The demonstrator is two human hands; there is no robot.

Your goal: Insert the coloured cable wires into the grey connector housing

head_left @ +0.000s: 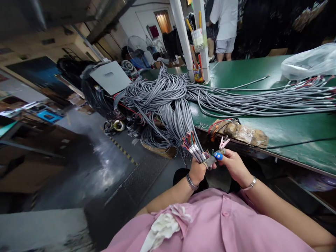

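Observation:
Many grey cables [178, 119] hang over the bench edge toward me, their stripped ends fanning into coloured wires [190, 140]. My left hand [198, 170] is closed around the ends of several grey cables with white bands, and something grey covers its fingertips. Close by on the right, my right hand [232, 163] is pinched, with a blue cover on the thumb; what lies between its fingertips is too small to make out. A pink clip-like tool [224, 142] sticks up just above the right fingers.
A green bench [301, 129] bears more grey cables, a tape-wrapped block [244, 133] near its front edge and a plastic bag [309, 63]. White posts [183, 35] rise behind. A person [226, 28] stands beyond the bench.

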